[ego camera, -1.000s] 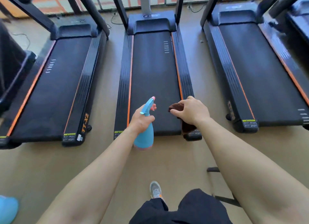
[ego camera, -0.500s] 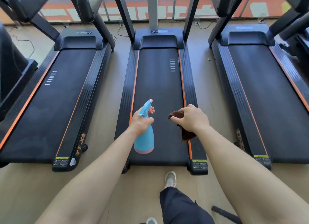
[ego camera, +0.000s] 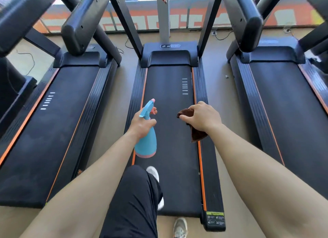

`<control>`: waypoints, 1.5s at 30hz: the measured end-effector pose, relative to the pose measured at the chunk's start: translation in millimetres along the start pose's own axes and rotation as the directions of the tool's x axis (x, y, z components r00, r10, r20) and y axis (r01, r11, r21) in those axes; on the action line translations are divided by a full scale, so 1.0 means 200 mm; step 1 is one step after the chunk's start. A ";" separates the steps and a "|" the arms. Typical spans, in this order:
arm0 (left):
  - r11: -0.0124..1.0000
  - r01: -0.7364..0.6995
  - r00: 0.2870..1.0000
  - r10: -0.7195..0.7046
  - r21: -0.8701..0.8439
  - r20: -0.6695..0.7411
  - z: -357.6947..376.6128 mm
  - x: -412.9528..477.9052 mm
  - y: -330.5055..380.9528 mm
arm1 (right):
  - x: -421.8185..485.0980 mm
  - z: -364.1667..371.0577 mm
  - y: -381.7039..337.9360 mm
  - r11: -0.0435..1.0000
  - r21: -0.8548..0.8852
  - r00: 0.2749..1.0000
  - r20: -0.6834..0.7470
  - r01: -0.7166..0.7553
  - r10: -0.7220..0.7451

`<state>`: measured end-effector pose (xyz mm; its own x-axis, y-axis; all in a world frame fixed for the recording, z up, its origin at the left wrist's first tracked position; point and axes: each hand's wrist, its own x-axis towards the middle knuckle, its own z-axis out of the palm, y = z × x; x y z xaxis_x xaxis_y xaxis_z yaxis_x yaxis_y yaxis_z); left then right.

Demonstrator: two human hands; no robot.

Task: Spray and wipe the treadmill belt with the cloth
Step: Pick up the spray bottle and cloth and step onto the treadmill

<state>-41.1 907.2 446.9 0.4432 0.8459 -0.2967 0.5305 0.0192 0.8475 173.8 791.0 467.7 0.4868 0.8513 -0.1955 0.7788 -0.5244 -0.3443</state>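
The left hand (ego camera: 142, 124) is wrapped around the narrow neck of a light blue plastic spray bottle with a pink base and pink nozzle tip (ego camera: 146, 142), with a finger curled at the trigger under the spray head. The bottle hangs upright above the left edge of the black treadmill belt (ego camera: 170, 99) of the middle treadmill, its nozzle aimed forward along the belt. The bottle's base overlaps the thin orange stripe (ego camera: 143, 88) that runs along the belt's left border.

The right hand (ego camera: 202, 117) is closed on a dark brown cloth (ego camera: 197, 134), fingers bunched and knuckles up. One end of the cloth sticks out from the fingertips toward the bottle, and the rest hangs below the wrist over the belt's right side. The cloth appears held above the belt; whether any part touches it cannot be told. The two hands are near each other, apart, with bare belt showing between them.

A white shoe (ego camera: 153, 173) shows on the rear part of the belt, partly hidden by a leg in black trousers (ego camera: 134, 202). A grey shoe (ego camera: 180, 227) is on the tan floor (ego camera: 220, 95) just behind the treadmill's back edge. A yellow and black warning label (ego camera: 215, 219) sits on the rear right corner of the frame. Similar black treadmills (ego camera: 58, 117) flank the middle one on both sides.
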 end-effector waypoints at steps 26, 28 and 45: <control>0.996 0.093 0.994 -0.092 -0.012 0.053 -0.79 1.86 1.34 | 2.02 -1.22 -0.73 0.998 0.011 0.993 0.095 -0.066 0.064; 0.994 0.105 0.993 -0.104 -0.009 0.049 -0.77 1.97 1.38 | 2.16 -1.22 -0.67 0.998 0.010 0.993 0.109 -0.055 0.054; 0.915 0.377 0.891 -0.401 -0.146 -0.215 -0.67 2.71 1.53 | 3.29 -1.19 -0.66 0.980 -0.046 0.910 0.380 0.195 -0.164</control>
<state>264.3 1443.2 605.0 0.0267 0.8600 -0.5095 0.5471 0.4140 0.7275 486.1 1416.9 602.7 0.1652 0.8666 -0.4708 0.8764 -0.3480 -0.3329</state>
